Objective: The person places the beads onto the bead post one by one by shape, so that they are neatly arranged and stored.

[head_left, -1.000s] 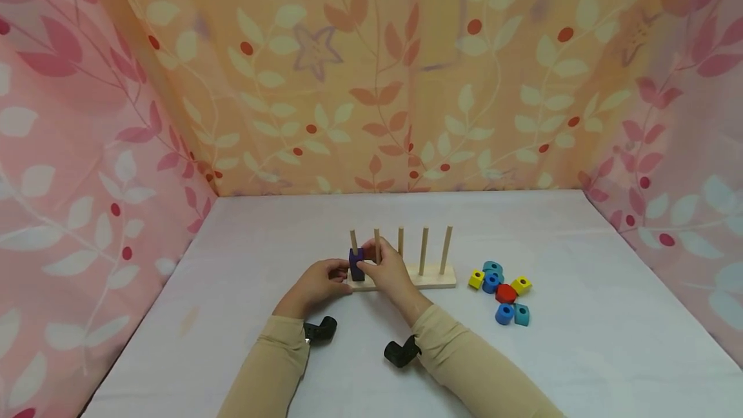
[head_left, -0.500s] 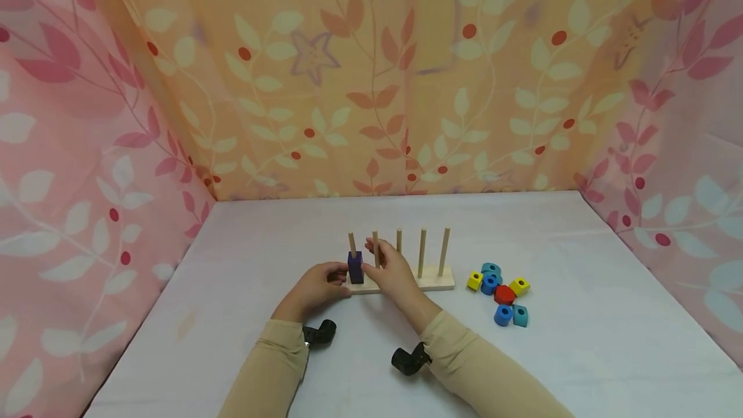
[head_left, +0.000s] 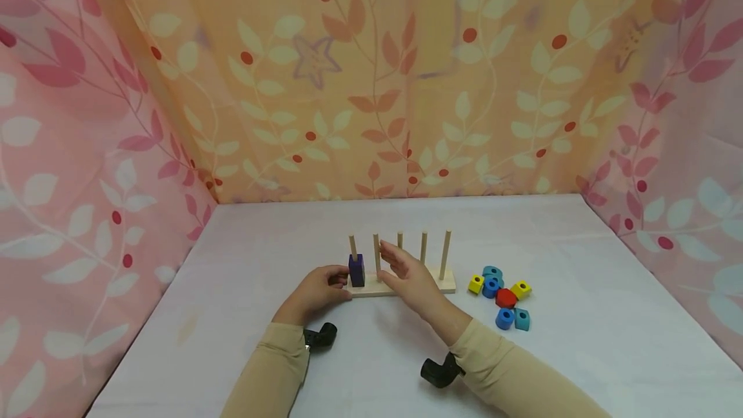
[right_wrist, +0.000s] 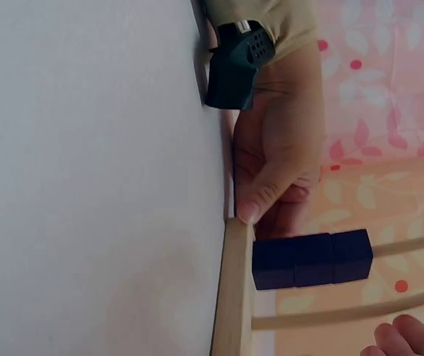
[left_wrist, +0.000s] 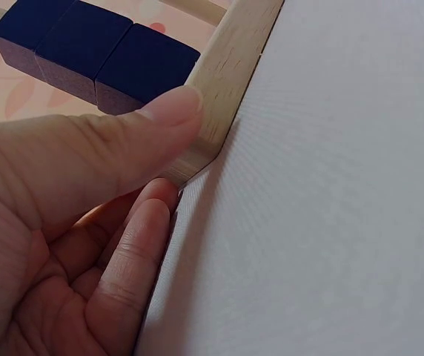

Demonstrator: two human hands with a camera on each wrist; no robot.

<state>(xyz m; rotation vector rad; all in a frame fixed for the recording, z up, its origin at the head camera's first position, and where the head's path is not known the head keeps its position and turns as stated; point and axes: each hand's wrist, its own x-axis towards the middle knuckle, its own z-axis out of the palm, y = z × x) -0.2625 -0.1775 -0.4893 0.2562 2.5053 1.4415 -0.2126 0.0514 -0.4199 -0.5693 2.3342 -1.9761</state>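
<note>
A wooden peg board [head_left: 426,280] with several upright pegs stands on the table. Three dark purple square blocks [head_left: 356,271] are stacked on its leftmost peg; the left wrist view shows these purple blocks [left_wrist: 86,48] one against another. My left hand [head_left: 316,289] holds the board's left end, its thumb [left_wrist: 171,107] on the corner and its other fingers curled beside the end. My right hand [head_left: 412,279], with extended fingers and nothing in its grasp, is over the board near the second and third pegs. Only some right fingertips [right_wrist: 412,337] show in the right wrist view.
Right of the board lie loose beads: yellow cubes [head_left: 522,289], a red bead [head_left: 505,298], blue beads [head_left: 504,318] and teal beads [head_left: 522,319]. Floral curtains [head_left: 371,82] enclose the white table [head_left: 278,231] at the back and sides.
My right hand has let go of the purple blocks and moved right, its fingers straightening. The left hand stays at the board's left end.
</note>
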